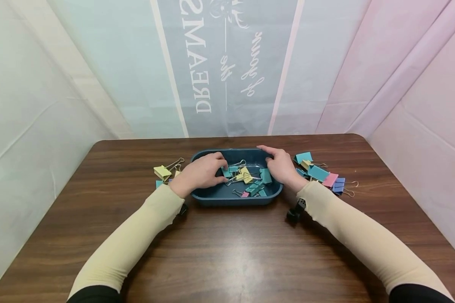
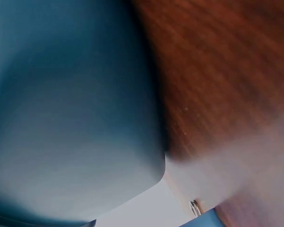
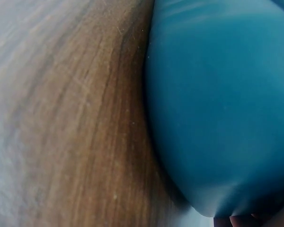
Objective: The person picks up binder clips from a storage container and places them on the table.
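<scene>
A dark blue oval tray [image 1: 236,201] holds several binder clips, among them a teal binder clip [image 1: 266,176], a yellow binder clip [image 1: 245,174] and a small pink binder clip [image 1: 244,194]. Over its left end reaches my left hand [image 1: 202,171], thumb and fingers bent about another teal binder clip [image 1: 232,169]; whether they pinch it is unclear. At the right end my right hand [image 1: 282,166] grips the tray wall, index finger stretched along the far rim and thumb on the inside. The wrist views show mostly the tray's outer wall [image 2: 80,118] [image 3: 217,104].
To the right of the tray lies a pile of clips, with a teal clip [image 1: 318,173], a pink clip [image 1: 330,180] and a blue clip [image 1: 338,185]. On the left, partly behind my hand, are a yellow clip [image 1: 162,172] and others. A curtain [image 1: 227,118] hangs behind the wooden table [image 1: 235,252].
</scene>
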`<state>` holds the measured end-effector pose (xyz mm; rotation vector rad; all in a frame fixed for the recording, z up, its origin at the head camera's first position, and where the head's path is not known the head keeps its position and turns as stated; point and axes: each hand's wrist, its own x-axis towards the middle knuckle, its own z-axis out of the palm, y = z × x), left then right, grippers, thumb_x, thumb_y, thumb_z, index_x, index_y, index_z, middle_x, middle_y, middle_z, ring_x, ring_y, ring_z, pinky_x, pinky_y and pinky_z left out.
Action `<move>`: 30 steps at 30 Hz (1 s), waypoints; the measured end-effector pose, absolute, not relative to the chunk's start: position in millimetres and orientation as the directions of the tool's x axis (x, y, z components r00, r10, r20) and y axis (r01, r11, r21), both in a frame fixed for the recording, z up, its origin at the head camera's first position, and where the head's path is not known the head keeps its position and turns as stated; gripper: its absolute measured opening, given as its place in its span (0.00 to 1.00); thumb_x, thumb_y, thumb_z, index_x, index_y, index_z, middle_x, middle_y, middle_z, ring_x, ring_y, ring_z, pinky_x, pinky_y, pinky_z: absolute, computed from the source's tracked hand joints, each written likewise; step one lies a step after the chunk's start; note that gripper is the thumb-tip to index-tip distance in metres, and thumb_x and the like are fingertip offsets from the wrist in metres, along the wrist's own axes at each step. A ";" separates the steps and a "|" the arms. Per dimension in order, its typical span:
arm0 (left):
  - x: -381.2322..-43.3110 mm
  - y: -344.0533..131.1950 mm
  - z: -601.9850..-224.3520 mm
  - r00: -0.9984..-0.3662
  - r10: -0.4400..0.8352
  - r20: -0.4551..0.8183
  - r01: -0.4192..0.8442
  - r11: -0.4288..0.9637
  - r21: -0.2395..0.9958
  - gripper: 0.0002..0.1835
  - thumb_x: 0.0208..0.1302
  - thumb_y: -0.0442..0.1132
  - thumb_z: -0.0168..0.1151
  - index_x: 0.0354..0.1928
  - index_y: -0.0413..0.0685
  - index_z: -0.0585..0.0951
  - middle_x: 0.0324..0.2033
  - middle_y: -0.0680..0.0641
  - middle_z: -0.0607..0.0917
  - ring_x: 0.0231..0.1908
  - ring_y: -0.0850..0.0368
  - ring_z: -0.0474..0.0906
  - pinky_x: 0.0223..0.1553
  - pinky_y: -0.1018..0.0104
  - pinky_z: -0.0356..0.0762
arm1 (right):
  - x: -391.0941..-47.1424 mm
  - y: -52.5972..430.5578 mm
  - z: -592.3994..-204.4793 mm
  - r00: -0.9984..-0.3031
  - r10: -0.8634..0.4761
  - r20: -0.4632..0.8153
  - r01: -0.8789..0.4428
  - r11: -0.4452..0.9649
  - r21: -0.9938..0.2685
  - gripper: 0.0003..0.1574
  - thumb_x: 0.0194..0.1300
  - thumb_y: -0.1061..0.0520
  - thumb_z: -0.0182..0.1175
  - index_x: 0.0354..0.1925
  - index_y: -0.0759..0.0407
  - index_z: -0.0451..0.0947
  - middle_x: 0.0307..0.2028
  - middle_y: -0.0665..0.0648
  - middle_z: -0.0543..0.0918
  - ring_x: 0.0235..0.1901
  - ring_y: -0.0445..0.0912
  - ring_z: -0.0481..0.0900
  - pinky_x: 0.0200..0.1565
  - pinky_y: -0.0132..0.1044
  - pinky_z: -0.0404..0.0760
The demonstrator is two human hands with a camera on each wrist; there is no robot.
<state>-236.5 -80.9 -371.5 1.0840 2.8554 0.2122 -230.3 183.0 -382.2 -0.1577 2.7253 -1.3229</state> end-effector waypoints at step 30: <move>-220.6 -140.2 -331.2 -0.801 0.552 0.232 0.593 0.676 0.438 0.12 0.58 0.44 0.73 0.42 0.49 0.86 0.54 0.49 0.80 0.44 0.52 0.79 0.39 0.62 0.81 | -231.2 182.7 -384.4 -0.990 -0.126 -0.059 -0.030 0.606 -0.795 0.32 0.76 0.65 0.44 0.73 0.46 0.66 0.68 0.63 0.70 0.12 0.49 0.63 0.19 0.38 0.66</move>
